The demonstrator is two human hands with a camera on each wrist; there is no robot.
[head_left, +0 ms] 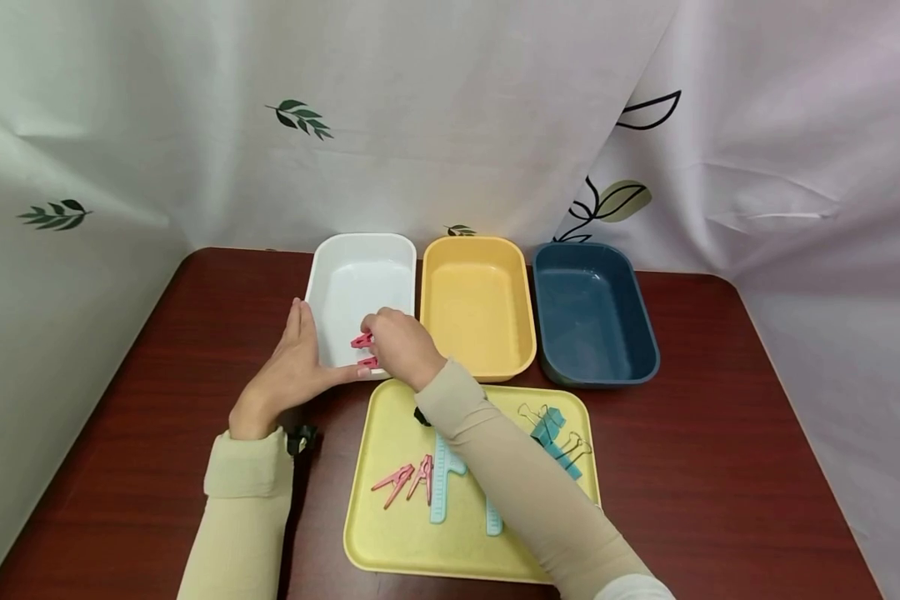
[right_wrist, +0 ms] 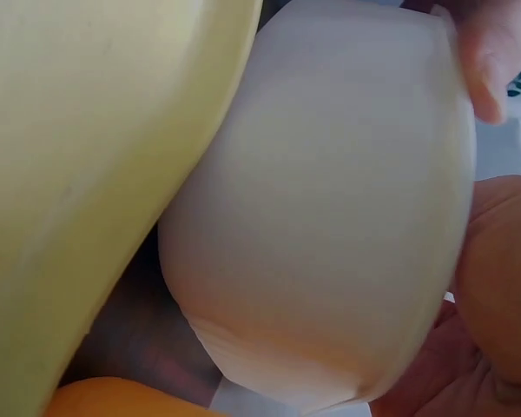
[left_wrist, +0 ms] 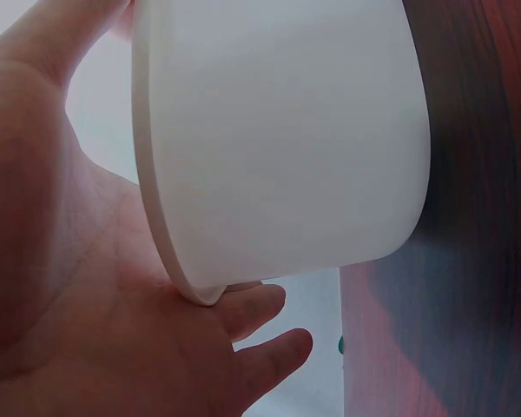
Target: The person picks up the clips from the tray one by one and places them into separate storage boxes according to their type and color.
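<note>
My left hand (head_left: 287, 373) rests against the left side of a white plastic bin (head_left: 360, 279), fingers straight and thumb stretched along its front rim. In the left wrist view the palm meets the bin's rim. My right hand (head_left: 407, 344) reaches over the bin's front right corner, fingers curled, holding a pink clothespin (head_left: 362, 341). Just below it another pink clothespin (head_left: 368, 362) shows beside the left thumb tip; I cannot tell whether the hand holds it too. The right wrist view shows the bin's outer wall and hides the clothespins.
To the right stand a yellow bin (head_left: 476, 304) and a dark blue bin (head_left: 588, 321). A yellow tray (head_left: 397, 542) in front carries two pink clothespins (head_left: 405, 482), light blue bag clips (head_left: 439, 483) and teal binder clips (head_left: 551, 433). My right forearm crosses above the tray. A curtain hangs behind the table.
</note>
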